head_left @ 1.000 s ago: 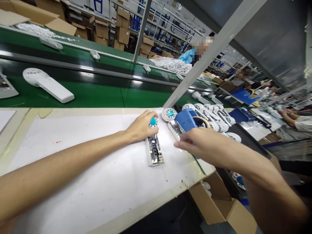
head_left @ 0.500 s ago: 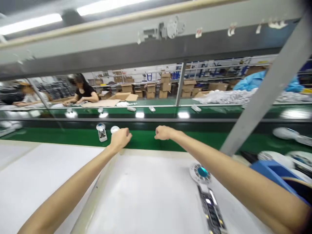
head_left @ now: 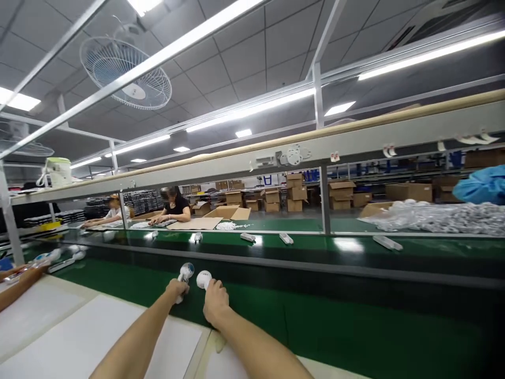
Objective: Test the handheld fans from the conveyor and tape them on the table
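Observation:
Both my hands reach out over the green conveyor belt, side by side. My left hand [head_left: 177,289] is closed around the handle of a white handheld device [head_left: 187,270]; its round head with a blue centre shows above the fingers. Just to the right, my right hand [head_left: 216,302] has its fingers wrapped round a second white device, whose plain round head [head_left: 204,279] points up and left. The handle of that one is mostly hidden by my fingers. The two round heads are close together but apart.
The green belt [head_left: 315,321] runs across, with a white-topped workbench [head_left: 79,337] on the near side. White parts [head_left: 286,238] lie on the far belt. A co-worker's arms [head_left: 23,284] handle devices at left; another person [head_left: 175,205] works across. A metal post [head_left: 325,200] stands ahead.
The view has tilted up. My right hand has moved left, beside my left hand, and now grips a device. My left hand has closed on the device with the blue-centred head.

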Demonstrator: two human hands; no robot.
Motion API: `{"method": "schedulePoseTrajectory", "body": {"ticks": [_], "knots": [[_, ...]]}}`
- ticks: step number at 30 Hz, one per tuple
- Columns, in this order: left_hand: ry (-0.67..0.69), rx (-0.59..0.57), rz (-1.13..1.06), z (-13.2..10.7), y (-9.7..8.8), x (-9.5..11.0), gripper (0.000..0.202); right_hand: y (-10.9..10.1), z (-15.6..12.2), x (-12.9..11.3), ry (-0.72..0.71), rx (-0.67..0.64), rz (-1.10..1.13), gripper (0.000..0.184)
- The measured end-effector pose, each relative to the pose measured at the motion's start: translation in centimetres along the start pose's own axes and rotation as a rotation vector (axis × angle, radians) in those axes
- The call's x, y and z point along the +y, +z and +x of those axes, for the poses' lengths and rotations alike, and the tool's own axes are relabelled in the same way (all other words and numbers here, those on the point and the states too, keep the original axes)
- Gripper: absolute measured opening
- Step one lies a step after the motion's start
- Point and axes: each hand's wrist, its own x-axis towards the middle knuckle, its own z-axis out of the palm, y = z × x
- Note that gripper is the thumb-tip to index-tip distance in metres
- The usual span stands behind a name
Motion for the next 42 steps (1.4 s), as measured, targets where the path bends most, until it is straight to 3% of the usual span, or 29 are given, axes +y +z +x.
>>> {"method": "schedulePoseTrajectory", "body": {"ticks": [4, 8, 12, 15, 18, 22, 26, 30, 38, 42], "knots": [[-0.096, -0.153, -0.315, 0.2, 0.3, 0.5, 0.030, -3.3, 0.9, 2.3, 0.146, -0.150, 0.270, 0.036], [-0.035, -0.249, -0.639, -1.9, 0.4, 3.0, 0.023, -8.6, -0.6, 6.1, 0.175, -0.277, 0.595, 0.030], [0.183, -0.299, -0.913, -7.3, -1.0, 8.2, 0.011, -15.0, -5.6, 7.7, -0.018, -0.092, 0.897, 0.024], [0.341, -0.365, -1.043, -12.2, -2.2, 12.9, 0.028, -19.1, -10.6, 7.6, -0.193, 0.093, 1.026, 0.039], [0.512, -0.508, -1.168, -16.6, -2.5, 16.7, 0.045, -21.6, -15.1, 7.8, -0.380, 0.221, 1.108, 0.058], [0.637, -0.626, -1.281, -20.5, -1.0, 19.1, 0.055, -22.9, -19.0, 9.3, -0.594, 0.270, 1.151, 0.072], [0.671, -0.684, -1.258, -22.0, 1.1, 19.4, 0.061, -23.5, -20.3, 11.0, -0.638, 0.266, 1.105, 0.071], [0.687, -0.648, -1.267, -22.0, 2.2, 19.4, 0.072, -24.1, -20.2, 11.9, -0.626, 0.243, 1.115, 0.075], [0.702, -0.713, -1.265, -21.1, 2.6, 19.6, 0.065, -24.3, -18.9, 12.4, -0.596, 0.272, 1.099, 0.072], [0.686, -0.693, -1.285, -20.5, 2.9, 19.7, 0.066, -24.2, -18.6, 12.2, -0.561, 0.282, 1.118, 0.075]]}}
